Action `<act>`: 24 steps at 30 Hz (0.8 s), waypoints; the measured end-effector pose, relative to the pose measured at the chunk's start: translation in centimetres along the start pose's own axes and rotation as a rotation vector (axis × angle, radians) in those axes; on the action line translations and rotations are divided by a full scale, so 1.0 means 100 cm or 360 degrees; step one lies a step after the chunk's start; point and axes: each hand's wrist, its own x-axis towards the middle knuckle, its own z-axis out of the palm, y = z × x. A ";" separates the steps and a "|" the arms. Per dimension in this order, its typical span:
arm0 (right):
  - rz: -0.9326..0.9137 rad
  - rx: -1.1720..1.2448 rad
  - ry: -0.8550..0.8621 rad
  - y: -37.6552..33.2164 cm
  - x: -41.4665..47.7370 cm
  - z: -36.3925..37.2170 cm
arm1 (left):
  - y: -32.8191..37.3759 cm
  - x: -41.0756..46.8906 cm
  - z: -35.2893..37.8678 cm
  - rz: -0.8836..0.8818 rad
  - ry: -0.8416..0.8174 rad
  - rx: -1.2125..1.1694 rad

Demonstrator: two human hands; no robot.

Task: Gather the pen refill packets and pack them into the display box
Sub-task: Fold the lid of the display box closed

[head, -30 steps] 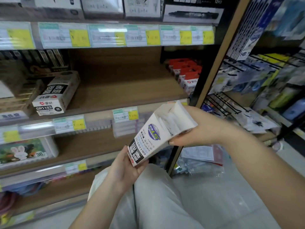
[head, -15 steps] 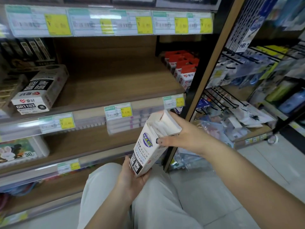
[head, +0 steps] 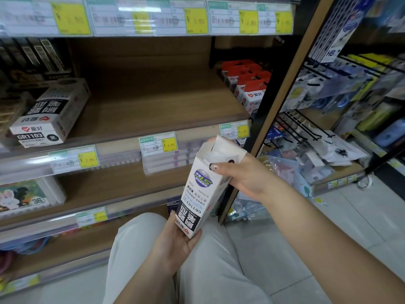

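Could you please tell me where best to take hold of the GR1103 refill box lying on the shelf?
Grip the GR1103 refill box at its near labelled end, coming from the front of the shelf. It lies flat, that end at the shelf edge; its right side faces bare shelf, while other stock crowds its left.

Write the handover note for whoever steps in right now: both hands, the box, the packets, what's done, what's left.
Hands: left hand grips the display box at its lower end; right hand grips it near the open top.
Inside the opening, packets show; the count cannot be told.
A matching box lies on the shelf to the left.
Done: some packets packed. Left: likely add any remaining, then shut the flap.
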 end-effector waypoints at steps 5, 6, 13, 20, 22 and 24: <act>-0.0036 0.0068 -0.0129 0.005 0.003 0.003 | 0.003 -0.011 0.004 -0.0004 0.0063 0.0260; -0.0059 0.0077 -0.0178 0.004 0.004 0.004 | 0.006 -0.014 0.005 0.0030 0.0089 0.0405; -0.0133 -0.0182 -0.0267 0.006 0.013 0.015 | 0.053 -0.063 0.030 0.1127 0.0184 0.1607; -0.0222 -0.0036 -0.0269 0.009 0.016 0.028 | 0.060 -0.098 0.092 0.1325 -0.0336 0.1386; -0.0218 0.0065 -0.0196 0.013 0.018 0.030 | 0.055 -0.093 0.096 0.1305 -0.0324 0.1346; -0.0155 0.0211 -0.0059 0.015 0.017 0.034 | 0.054 -0.090 0.099 0.1211 -0.0335 0.1172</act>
